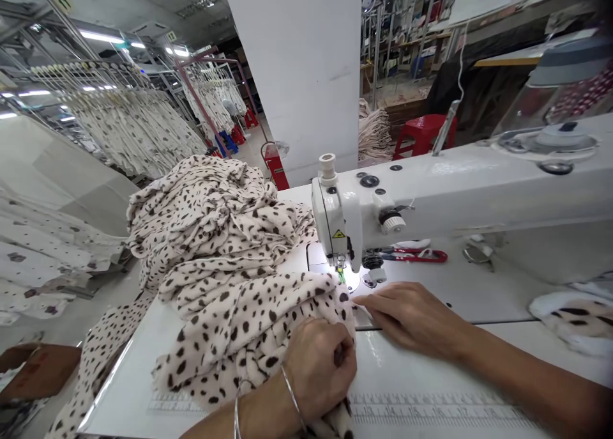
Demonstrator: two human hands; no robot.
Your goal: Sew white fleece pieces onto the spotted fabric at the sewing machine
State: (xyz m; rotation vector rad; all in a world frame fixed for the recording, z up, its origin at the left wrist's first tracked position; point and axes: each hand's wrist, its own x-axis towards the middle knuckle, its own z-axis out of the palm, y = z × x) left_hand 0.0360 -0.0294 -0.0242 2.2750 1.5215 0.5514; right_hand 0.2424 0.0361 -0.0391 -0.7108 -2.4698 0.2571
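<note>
Spotted fabric (pixel 249 305): heaped on left part of white tabletop (pixel 407 375), one length draped over its left edge, front folds reaching to presser foot (pixel 341 274) of white sewing machine (pixel 460 196).

Left hand (pixel 318 365): curled closed on bunched fabric, near side of presser foot. Right hand (pixel 407 311): fingers extended and close together, tips at right edge of fabric; pinching or only pressing, cannot tell.

Handling (judged): soft, limp, plush-looking, no stiffness of its own. Light per fold, weightier as a heap; some drag likely from overhanging length. Probably not slippery, given the nap; not fragile, though easily rumpled or stretched. Best hold: edge layers lightly between thumb and fingertips near presser foot, slack gathered in the other palm, fingertips well clear of the stitching point.

Containers: open brown cardboard box (pixel 48 372) at lower left, below tabletop height; pale material (pixel 10 378) partly visible within, kind unclear. Clear container (pixel 527 100) with grey lid (pixel 569 62) at upper right, behind machine arm; red spotted material (pixel 587 97) showing there, inside or behind, cannot tell.

Also noted: red-handled snips (pixel 438 255) lying beyond right hand, beneath machine arm.
</note>
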